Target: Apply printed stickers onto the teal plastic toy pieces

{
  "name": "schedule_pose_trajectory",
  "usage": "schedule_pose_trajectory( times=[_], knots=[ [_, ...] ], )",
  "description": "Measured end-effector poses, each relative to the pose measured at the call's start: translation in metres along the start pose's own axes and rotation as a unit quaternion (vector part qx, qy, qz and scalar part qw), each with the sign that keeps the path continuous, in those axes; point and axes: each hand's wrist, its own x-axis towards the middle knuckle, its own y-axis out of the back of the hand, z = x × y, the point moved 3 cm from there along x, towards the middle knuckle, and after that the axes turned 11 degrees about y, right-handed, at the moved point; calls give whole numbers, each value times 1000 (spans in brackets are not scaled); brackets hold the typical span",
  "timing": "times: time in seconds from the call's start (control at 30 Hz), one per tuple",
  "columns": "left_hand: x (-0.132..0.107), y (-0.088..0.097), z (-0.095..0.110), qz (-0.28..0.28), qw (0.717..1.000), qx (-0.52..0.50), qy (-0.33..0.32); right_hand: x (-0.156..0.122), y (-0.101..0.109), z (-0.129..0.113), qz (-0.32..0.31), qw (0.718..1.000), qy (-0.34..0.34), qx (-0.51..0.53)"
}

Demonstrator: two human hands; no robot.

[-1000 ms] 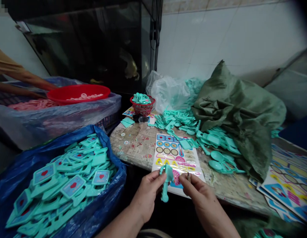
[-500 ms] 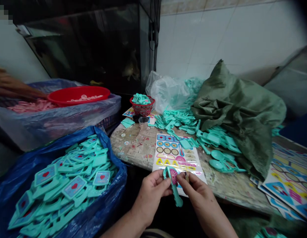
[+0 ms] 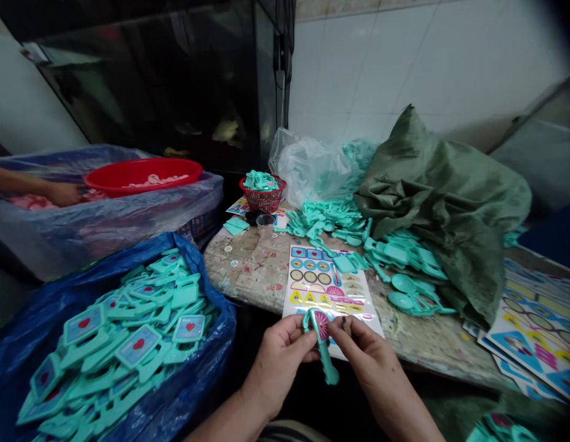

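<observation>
My left hand (image 3: pixel 285 344) is closed on a teal plastic toy piece (image 3: pixel 328 362), which has a slim rounded handle and a hooked upper end. A pink half-round sticker (image 3: pixel 320 325) with fan-like rays sits on its upper part. Close by on the right, my right hand (image 3: pixel 365 347) is pinched together at the edge of the sticker. A small dark tip shows between its fingers, too small to name. Behind both hands lies a white sticker sheet (image 3: pixel 307 313) with hearts, circles, yellow triangles and pink shapes, partly covered by my fingers.
Left of me, a blue bag (image 3: pixel 215 362) holds teal pieces with heart stickers. Loose teal pieces (image 3: pixel 331 218) and a red basket (image 3: pixel 261 199) lie across the worn table (image 3: pixel 248 270). A green sack (image 3: pixel 441 184) and sticker sheets (image 3: pixel 533 325) are right. Another person's hand (image 3: pixel 66 193) nears a red basin (image 3: pixel 142 173).
My hands and the teal piece stay almost still. At the far left, the other person's arm has dropped lower, and their hand now shows beside the red basin. The view has shifted slightly.
</observation>
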Motion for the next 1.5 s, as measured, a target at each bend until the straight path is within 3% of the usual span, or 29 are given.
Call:
schedule_pose_trajectory(
  times=[0.33,0.53,0.63,0.73,0.87,0.97,1.13,1.27,1.4,1.5],
  knots=[
    [1,3,-3,1,1000,20,-4,1,1,0,3,995,54,-85],
    [-2,1,-1,-17,999,26,-15,1,4,-1,28,966,148,-212],
    [-2,1,-1,-21,999,34,-19,-1,5,0,40,955,162,-245],
    [-1,4,-3,-21,998,55,-16,-3,7,0,39,972,120,-197],
    [1,4,-10,-89,991,99,3,-8,4,-2,-3,991,65,-119],
    [2,3,-13,-117,985,124,17,-13,5,-4,-20,990,64,-126],
    [-3,-7,-11,-117,979,167,27,-26,13,-4,-29,993,71,-95],
    [-8,-21,-16,-153,978,131,47,-41,26,1,-3,997,38,-62],
    [-10,-28,-25,-161,977,105,96,-55,32,5,11,998,-26,62],
    [-11,-33,-30,-167,976,92,110,-61,33,1,8,998,-25,52]
  ],
)
